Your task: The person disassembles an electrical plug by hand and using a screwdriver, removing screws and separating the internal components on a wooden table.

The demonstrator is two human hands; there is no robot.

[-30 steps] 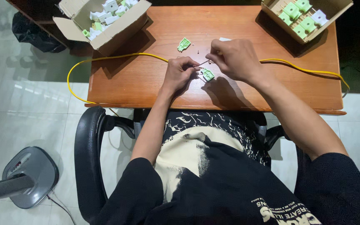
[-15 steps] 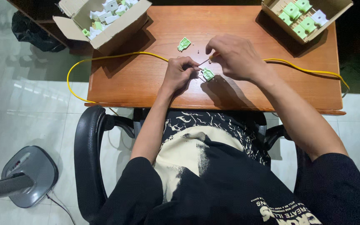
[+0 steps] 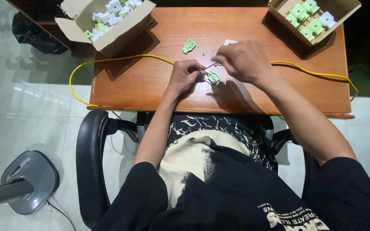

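On the wooden table (image 3: 150, 81) my left hand (image 3: 185, 77) holds a small green plastic part (image 3: 213, 77) at its fingertips. My right hand (image 3: 243, 62) pinches a thin metal pin or tool (image 3: 209, 66) whose tip points down at that part. Another green part (image 3: 189, 46) lies on the table just beyond my left hand. A small white piece (image 3: 230, 42) peeks out behind my right hand. A tiny dark speck, maybe a screw (image 3: 203, 54), lies between them.
An open cardboard box (image 3: 108, 21) of white and green parts sits at the table's far left corner. A second box (image 3: 313, 19) with green and white parts stands far right. A yellow cable (image 3: 108, 60) runs across the table and loops off its left side. A fan base (image 3: 26, 182) stands on the floor.
My right hand has shifted slightly with the thin tool over the green part. My left hand stays in place on the part.
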